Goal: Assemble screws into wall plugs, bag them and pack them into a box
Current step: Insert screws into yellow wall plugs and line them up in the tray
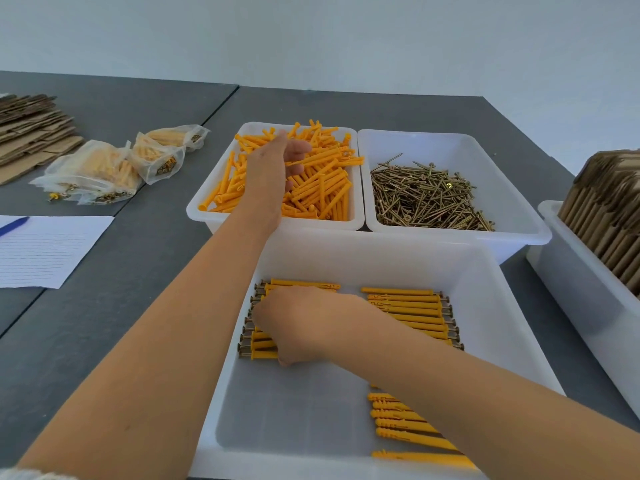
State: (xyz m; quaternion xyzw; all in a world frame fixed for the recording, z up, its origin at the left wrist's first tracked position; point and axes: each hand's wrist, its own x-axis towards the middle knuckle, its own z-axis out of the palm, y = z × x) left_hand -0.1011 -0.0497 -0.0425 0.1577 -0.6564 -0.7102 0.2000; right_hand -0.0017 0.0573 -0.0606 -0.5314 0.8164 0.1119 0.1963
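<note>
Small packing/assembly workstation, not a home. Grey worktables [145,109] against a bare white wall [311,32], white plastic bins [450,140] of bulk screws [426,197] and orange wall plugs [322,181], flattened cardboard stacks [31,129], filled bags [100,171], lined tally sheet [45,251].

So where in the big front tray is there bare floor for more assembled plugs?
Front tray: bare floor lies left-front, below the right hand, beside the near-right row. The back strip is crowded with two rows of assembled plugs.
</note>
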